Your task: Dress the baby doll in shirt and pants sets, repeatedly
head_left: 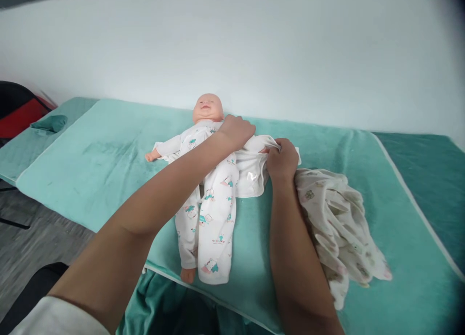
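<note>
A baby doll lies on its back, its head toward the wall. It is dressed in white printed pants and a white baby shirt, whose loose front panel spreads out to the right. My left hand is closed over the shirt at the doll's shoulder on the right; its fingertips are hidden. With my right hand I pinch the shirt's sleeve end, around the doll's hand, which shows only partly. One bare foot sticks out of a pant leg; the other foot is covered.
A crumpled, printed cream baby garment lies right of my right forearm. Beneath everything is a green padded table cover, with a white wall behind it. A black and red chair stands at the far left.
</note>
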Action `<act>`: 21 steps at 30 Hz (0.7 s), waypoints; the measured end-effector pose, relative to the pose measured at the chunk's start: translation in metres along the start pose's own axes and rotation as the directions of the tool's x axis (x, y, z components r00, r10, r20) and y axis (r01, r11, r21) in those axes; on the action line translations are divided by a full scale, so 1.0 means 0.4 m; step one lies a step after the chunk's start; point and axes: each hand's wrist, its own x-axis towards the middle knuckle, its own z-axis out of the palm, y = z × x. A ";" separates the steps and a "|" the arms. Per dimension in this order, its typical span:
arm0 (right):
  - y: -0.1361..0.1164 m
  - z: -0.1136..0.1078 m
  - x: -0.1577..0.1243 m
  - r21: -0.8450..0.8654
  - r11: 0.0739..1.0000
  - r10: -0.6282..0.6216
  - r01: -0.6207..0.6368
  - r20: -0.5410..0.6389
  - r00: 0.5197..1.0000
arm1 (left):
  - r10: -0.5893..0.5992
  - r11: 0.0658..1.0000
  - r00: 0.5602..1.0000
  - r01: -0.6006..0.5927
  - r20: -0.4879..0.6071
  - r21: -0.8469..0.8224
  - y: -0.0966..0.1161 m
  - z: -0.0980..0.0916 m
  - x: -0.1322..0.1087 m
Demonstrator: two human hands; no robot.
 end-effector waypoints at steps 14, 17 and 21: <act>0.015 -0.007 0.010 0.172 0.981 0.102 -0.088 -0.075 0.992 | -0.040 0.999 0.998 0.039 -0.043 -0.014 -0.063 -0.025 -0.082; 0.012 -0.006 0.012 0.284 0.950 0.164 -0.132 -0.092 0.982 | -0.039 0.999 0.998 0.039 -0.053 0.002 -0.060 -0.029 -0.094; 0.014 0.003 0.008 0.514 0.844 0.230 -0.154 -0.088 0.969 | -0.051 0.999 0.995 0.049 -0.082 -0.024 -0.057 -0.024 -0.101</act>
